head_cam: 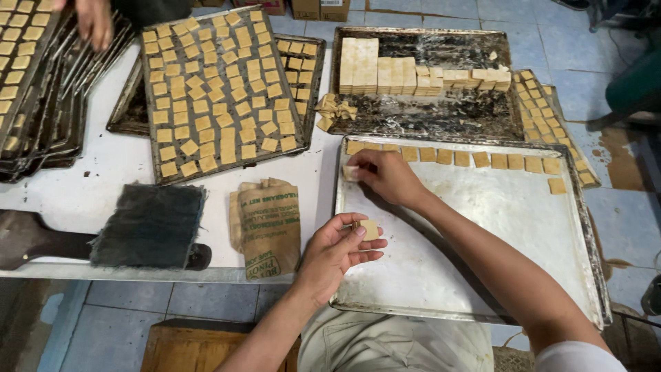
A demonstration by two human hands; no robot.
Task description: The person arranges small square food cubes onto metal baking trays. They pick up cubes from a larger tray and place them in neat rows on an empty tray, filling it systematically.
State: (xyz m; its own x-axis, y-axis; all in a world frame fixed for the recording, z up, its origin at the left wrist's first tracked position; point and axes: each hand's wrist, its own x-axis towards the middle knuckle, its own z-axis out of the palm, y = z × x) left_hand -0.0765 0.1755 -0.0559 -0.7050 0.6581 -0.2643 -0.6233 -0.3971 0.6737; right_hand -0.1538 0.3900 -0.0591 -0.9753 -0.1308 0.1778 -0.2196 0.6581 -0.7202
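A view from above of a person seated at a white tabletop, laying pale square dough pieces onto a large metal baking tray. That tray is the landmark here.

The left hand rests at the tray's near left edge, fingers curled round a small stack of dough squares, holding them lightly between thumb and fingertips. The right hand reaches to the tray's far left corner, fingers pinched on a single dough square being set down against the tray's surface. A row of placed squares runs along the tray's far edge, with one more square starting a second row at the right side. The rest of the tray is bare metal.

Beyond the tray sits a darkened tray bearing blocks of stacked, uncut-looking dough. To the left of that, a filled tray of squares lies on top of others. Left of the landmark tray on the tabletop lie a printed paper bag and a dark cloth. Another person's hand shows at the far left, over a pile of trays.

Risks, as a judgement: the soft squares in the left hand could stick together or bend if squeezed. The pinched piece could land crooked or overlap its neighbour in the row. The tray overhangs the tabletop's near edge, so a forearm pressing down could tip it.
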